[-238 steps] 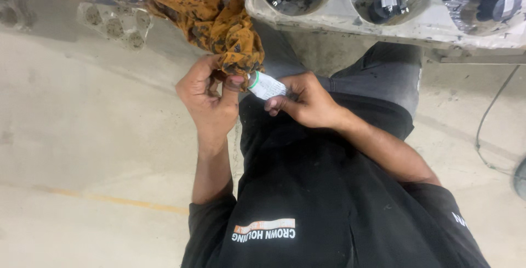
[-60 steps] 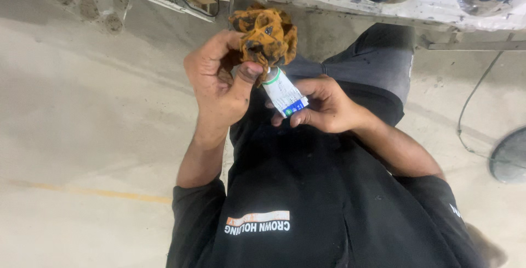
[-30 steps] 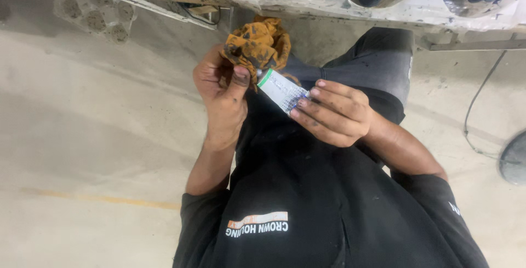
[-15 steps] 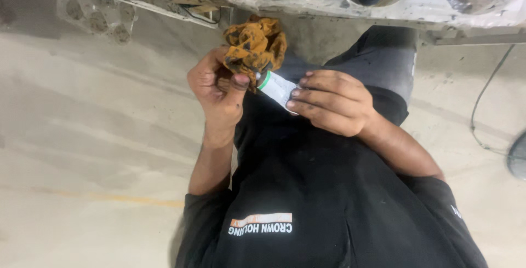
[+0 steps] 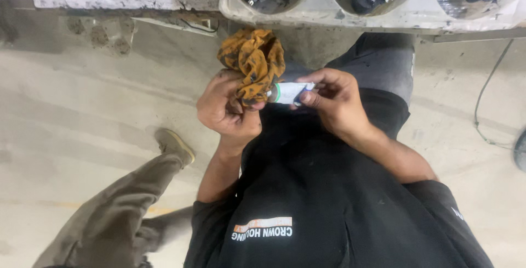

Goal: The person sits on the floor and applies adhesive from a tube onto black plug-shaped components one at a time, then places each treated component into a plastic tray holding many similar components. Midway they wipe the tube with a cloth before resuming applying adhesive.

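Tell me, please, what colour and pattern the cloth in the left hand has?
The cloth is mustard-orange with dark speckles, bunched in the left hand; the head view shows it.

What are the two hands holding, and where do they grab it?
The left hand bunches an orange rag by its lower end. The right hand pinches a small white tube by its back end.

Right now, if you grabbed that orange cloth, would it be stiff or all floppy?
Probably floppy: the orange cloth bunches in soft folds above the left hand. It likely weighs little, since the fingers alone hold it up. It seems unlikely to slip, being crumpled and gripped, with the small tube in the right hand pressed against it.
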`<action>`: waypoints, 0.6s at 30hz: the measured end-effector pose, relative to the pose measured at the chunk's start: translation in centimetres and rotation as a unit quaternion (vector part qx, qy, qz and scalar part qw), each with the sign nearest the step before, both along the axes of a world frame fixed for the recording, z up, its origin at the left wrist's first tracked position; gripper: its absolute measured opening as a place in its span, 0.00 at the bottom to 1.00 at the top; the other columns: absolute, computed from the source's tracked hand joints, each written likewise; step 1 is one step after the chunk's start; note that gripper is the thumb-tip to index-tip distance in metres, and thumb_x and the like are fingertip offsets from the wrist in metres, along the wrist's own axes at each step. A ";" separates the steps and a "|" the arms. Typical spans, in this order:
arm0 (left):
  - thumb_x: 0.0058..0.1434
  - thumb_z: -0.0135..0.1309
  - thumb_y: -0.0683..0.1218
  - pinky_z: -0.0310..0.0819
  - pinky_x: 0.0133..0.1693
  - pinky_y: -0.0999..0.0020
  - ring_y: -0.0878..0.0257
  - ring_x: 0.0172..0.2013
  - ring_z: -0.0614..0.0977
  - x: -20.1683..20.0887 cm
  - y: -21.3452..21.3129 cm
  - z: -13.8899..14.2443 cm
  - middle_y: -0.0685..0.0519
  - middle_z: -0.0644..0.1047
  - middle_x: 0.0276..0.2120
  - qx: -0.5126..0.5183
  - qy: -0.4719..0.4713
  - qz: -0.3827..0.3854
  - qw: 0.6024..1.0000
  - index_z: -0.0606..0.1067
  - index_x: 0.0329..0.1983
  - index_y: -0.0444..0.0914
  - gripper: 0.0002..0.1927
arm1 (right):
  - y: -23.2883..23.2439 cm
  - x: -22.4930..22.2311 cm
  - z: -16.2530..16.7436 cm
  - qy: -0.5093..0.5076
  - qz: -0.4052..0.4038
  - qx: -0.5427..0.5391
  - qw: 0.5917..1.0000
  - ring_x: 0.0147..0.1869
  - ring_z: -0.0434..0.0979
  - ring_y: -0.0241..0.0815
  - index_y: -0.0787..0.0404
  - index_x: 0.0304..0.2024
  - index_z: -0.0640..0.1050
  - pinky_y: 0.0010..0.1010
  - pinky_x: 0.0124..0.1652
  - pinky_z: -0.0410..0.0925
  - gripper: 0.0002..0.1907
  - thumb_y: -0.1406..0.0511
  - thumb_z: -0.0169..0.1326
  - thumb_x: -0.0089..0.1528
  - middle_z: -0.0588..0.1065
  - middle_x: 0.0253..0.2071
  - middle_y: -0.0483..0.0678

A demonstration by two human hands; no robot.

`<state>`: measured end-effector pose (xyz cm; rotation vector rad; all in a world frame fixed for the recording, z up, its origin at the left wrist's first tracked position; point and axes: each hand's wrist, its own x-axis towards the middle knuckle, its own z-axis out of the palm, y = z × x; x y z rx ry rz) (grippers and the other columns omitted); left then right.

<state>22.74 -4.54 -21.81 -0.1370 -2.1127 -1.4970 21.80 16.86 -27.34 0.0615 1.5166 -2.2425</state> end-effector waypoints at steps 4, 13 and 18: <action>0.66 0.65 0.44 0.75 0.37 0.71 0.59 0.33 0.81 -0.4 0.0 -0.6 0.48 0.80 0.34 0.044 0.001 -0.009 0.999 0.75 0.39 0.32 0.11 | -1.3 0.6 0.0 0.262 -0.132 0.127 0.947 0.48 0.80 0.40 0.68 0.47 0.78 0.23 0.49 0.73 0.09 0.77 0.63 0.66 0.79 0.45 0.53; 0.63 0.65 0.43 0.69 0.32 0.74 0.63 0.29 0.77 -0.6 -2.3 -0.8 0.49 0.78 0.34 0.046 -0.039 0.021 0.998 0.75 0.38 0.32 0.11 | -3.6 -1.9 2.0 0.509 -0.132 0.238 0.816 0.51 0.84 0.48 0.67 0.39 0.79 0.32 0.52 0.78 0.09 0.79 0.62 0.59 0.79 0.43 0.54; 0.62 0.65 0.41 0.70 0.32 0.74 0.63 0.31 0.78 -0.3 -2.7 0.8 0.49 0.78 0.33 0.039 -0.049 0.044 0.997 0.75 0.39 0.31 0.10 | -3.9 -1.4 3.5 0.407 -0.116 0.200 0.884 0.46 0.81 0.47 0.68 0.43 0.80 0.29 0.47 0.75 0.09 0.77 0.65 0.61 0.79 0.43 0.54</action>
